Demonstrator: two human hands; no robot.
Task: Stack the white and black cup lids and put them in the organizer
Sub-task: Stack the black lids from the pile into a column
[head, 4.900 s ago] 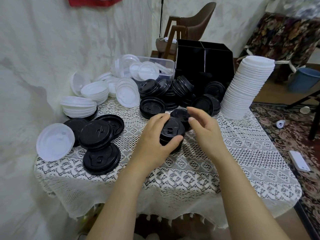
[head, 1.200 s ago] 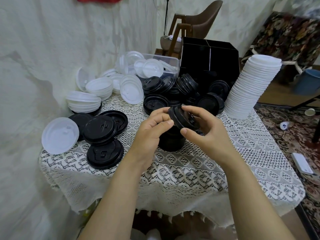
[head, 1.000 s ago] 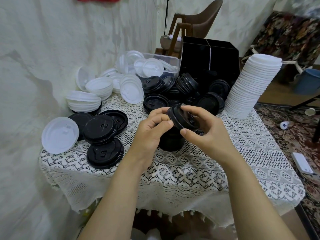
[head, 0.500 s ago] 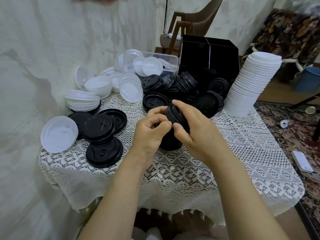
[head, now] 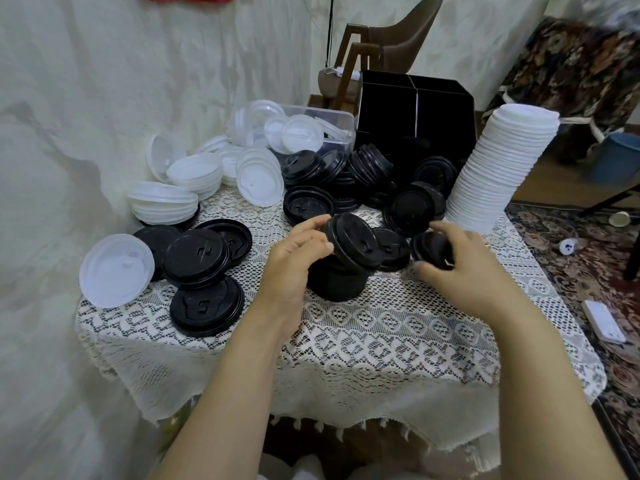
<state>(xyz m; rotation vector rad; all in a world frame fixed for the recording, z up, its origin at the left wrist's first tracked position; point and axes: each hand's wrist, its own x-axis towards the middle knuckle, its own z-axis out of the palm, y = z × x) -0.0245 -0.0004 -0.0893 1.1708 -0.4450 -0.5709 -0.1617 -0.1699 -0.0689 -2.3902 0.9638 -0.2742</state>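
Lace-covered worktop (head: 381, 334) against a pale wall, head view: the left hand (head: 294, 261) has its fingers (head: 308, 226) pinching a black lid (head: 353, 242) by its left rim. The lid is tilted, lower edge just over the short black stack (head: 337, 282) underneath. The right hand (head: 467, 271) is curled round a second black lid (head: 433, 251) just right of that stack, a bit blurry. So the left one's nearer, and I'd guess its lid needs levelling before it drops straight down. The black organizer (head: 415, 126) sits well behind, beside the tall white stack (head: 502, 168).
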